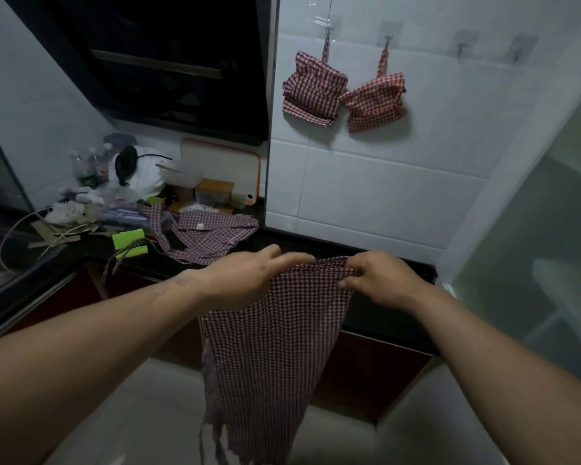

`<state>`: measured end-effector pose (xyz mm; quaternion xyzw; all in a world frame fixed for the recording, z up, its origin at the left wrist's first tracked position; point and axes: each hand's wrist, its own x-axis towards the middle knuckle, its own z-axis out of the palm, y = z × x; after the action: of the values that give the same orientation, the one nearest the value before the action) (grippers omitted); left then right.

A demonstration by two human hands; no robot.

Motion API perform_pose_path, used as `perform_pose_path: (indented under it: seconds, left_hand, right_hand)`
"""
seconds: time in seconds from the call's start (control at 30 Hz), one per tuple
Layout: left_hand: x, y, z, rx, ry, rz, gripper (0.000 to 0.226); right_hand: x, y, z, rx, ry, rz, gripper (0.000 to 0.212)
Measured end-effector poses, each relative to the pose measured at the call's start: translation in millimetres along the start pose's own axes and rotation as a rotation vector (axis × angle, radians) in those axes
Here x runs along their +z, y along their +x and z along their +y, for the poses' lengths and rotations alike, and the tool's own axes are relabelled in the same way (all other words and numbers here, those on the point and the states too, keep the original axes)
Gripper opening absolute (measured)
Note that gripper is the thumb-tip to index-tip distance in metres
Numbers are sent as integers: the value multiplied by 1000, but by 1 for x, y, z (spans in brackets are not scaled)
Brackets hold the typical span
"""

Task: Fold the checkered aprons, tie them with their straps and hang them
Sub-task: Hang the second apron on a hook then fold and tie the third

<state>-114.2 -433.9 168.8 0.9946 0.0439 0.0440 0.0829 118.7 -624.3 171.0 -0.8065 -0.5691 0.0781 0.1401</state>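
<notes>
Close in, dead centre: left hand [245,276] and right hand [379,280] both pinch the top edge of a checkered apron [272,347], near each other, with cloth bunched between them. The rest hangs straight down toward the floor, and the straps [212,431] dangle off the lower left edge (looks folded lengthwise once, can't confirm the layers).

My read is that the step in hand is the fold, early stage. The next move calls for halving it top to bottom, in the air or laid flat, keeping the straps free for the tie.

Just past the hands is the dark surface [279,241], with a bare strip straight ahead. To the left a second apron [208,236] lies unfolded, its straps trailing over the front edge, near a green sponge [130,241]. Clutter crowds that side, so the only laying room is the strip ahead. A cutting board [222,166] leans at the back.

On the tiled wall beyond, two tied bundles [312,87] [376,102] hang by their straps, touching each other. Two free hooks [462,48] [520,52] sit to their right. By my count that's two done, one in hand, one waiting.
</notes>
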Motion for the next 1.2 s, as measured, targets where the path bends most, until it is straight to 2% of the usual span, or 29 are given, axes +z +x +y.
perform_pose_path:
  seconds: [0.1,0.23,0.33,0.47,0.6,0.73,0.87,1.0,1.1,1.2]
  left_hand:
    - [-2,3,3,21,96,-11,77]
    - [1,6,-2,68,59,-26,55]
    - [6,5,-6,104,32,30,47]
    - [8,8,-13,92,54,-39,14]
    - [3,14,-24,-36,70,-111,20]
    - [-3,7,-40,-106,-28,-125,19]
    - [-8,6,-45,-131,-113,-55,18]
    - [-18,4,-49,-178,-208,2,16]
    - [-25,6,-45,-198,-283,59,22]
    - [-29,11,-42,-229,-328,108,18]
  right_hand:
    - [-5,1,-4,2,-5,-2,13]
    - [-12,-6,-5,29,16,-19,9]
    - [-14,-8,-2,32,11,-39,10]
    - [-17,-9,4,42,-29,-36,15]
    - [-26,-7,6,64,-103,-7,22]
    - [-36,-13,16,66,-145,71,27]
    - [-42,-16,18,13,-148,159,14]
    - [-55,-24,23,89,-132,332,10]
    - [-61,-31,20,111,-98,419,22]
    - [-63,-34,16,121,-91,466,35]
